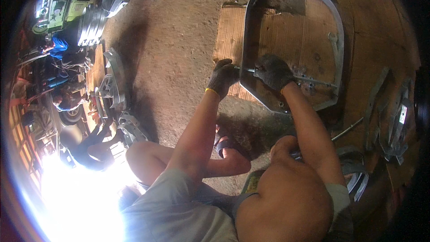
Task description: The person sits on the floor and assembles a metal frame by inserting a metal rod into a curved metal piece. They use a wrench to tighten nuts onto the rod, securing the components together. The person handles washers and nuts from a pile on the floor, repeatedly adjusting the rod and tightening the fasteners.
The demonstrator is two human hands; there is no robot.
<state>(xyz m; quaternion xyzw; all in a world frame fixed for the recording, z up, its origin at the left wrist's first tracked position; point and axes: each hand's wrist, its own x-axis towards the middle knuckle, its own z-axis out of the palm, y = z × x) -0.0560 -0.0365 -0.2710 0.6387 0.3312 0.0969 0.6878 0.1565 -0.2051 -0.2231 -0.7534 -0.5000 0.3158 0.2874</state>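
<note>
My left hand (pixel 222 78), in a dark knitted glove with a yellow cuff, is closed just outside the left side of a grey arch-shaped metal frame (pixel 339 22). My right hand (pixel 274 72), gloved alike, is closed inside the frame. Between them runs a thin metal rod (pixel 248 69) that crosses the frame's left side, and both hands grip it. My fingers hide its ends. Under the frame lies a sheet of brown cardboard (pixel 230 31). A wrench (pixel 333 47) rests inside the frame near its right side. Another rod (pixel 320 82) reaches that side, with small metal pieces around it.
Bent metal strips (pixel 396 125) lie at the far right. A loose rod (pixel 349 128) lies beside my right forearm. On the left are curved metal parts (pixel 115 78), a green machine (pixel 67 11) and several people at work. Strong light glares at the lower left.
</note>
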